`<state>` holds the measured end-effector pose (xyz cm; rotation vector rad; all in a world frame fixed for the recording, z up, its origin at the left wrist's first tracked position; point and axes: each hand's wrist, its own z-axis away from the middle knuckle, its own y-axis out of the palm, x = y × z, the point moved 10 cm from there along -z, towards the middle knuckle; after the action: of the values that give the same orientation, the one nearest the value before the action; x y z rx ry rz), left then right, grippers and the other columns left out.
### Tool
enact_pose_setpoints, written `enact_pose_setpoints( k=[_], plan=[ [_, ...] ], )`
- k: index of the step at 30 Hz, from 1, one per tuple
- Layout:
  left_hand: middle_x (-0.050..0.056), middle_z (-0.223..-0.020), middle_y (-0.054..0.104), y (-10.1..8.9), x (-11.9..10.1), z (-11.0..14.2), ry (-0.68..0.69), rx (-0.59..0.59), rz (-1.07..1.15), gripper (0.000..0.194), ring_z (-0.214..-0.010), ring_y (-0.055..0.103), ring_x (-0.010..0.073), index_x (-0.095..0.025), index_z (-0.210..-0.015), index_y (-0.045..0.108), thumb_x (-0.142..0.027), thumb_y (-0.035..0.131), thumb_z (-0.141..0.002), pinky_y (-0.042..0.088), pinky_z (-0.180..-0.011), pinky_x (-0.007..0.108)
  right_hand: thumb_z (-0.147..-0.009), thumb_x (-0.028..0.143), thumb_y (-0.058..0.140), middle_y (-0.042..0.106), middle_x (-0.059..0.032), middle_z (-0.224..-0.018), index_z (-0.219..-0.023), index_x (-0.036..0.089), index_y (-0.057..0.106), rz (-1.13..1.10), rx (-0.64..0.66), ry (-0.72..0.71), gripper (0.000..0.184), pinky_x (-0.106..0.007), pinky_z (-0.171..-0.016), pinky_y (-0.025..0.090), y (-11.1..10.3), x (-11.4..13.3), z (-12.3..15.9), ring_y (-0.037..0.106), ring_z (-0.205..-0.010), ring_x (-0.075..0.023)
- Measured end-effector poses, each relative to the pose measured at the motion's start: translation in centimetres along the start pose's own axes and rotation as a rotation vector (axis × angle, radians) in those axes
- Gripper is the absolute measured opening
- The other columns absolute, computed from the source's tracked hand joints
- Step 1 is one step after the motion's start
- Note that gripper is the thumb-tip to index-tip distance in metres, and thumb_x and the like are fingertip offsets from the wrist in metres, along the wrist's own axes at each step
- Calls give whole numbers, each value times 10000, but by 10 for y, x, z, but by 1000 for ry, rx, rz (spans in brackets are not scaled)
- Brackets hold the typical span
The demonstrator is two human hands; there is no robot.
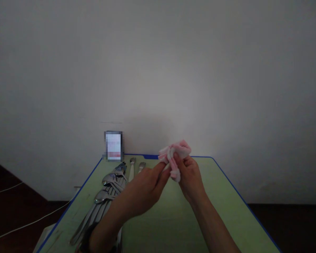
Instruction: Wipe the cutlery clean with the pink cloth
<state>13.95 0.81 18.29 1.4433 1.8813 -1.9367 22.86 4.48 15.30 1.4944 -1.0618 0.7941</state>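
My right hand (189,172) is closed on a pink and white cloth (183,149), its thumb pressing into the folds. The cloth is bunched up above the table. Just to its left, my left hand (149,182) pinches a thin, pale handle (166,168) that runs up into the cloth. Whatever is at the handle's far end is covered by the folds. Beyond my left hand, a fork (132,165) and a second fork (142,166) lie side by side on the table, the second partly hidden by that hand.
Several metal spoons and forks (105,195) lie in an overlapping pile at the left of the green, blue-edged table (168,225), partly under my left forearm. A blurred, lit screen (114,146) stands at the back left against the wall (158,70). A white cable (37,220) hangs at the left.
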Motion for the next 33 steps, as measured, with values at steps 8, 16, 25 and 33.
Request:
enact_pose_setpoints(
  k=[8,16,25,33],
  plan=[
    [7,-683,550,-9,1,20,-88,-3,-265,349,-641,515,183,-211,-835,475,-410,211,-947,308,-587,288,-744,436,624,665,-38,-684,-859,143,665,150,3,-76,318,-238,-499,415,-3,20,-2,557,-563,-135],
    [-33,-595,478,2,-10,1,-17,-80,59,310,-529,454,130,-202,-776,442,-347,230,-951,313,-535,246,-773,539,535,620,-20,-611,-724,145,629,78,-145,-59,408,-222,-461,339,-7,9,7,471,-496,-105],
    [-45,-567,462,6,15,-4,-92,5,56,351,-517,430,116,-190,-713,454,-389,261,-929,296,-526,239,-768,578,504,540,7,-525,-659,124,624,401,-145,-125,482,-225,-469,303,-28,9,-12,400,-477,-95],
    [-38,-564,464,5,64,-21,-198,-43,-39,373,-532,459,129,-184,-677,467,-376,244,-907,313,-521,235,-822,574,356,530,-3,-550,-632,138,582,882,33,4,527,-226,-482,323,-67,-58,-38,440,-519,-116]
  ],
)
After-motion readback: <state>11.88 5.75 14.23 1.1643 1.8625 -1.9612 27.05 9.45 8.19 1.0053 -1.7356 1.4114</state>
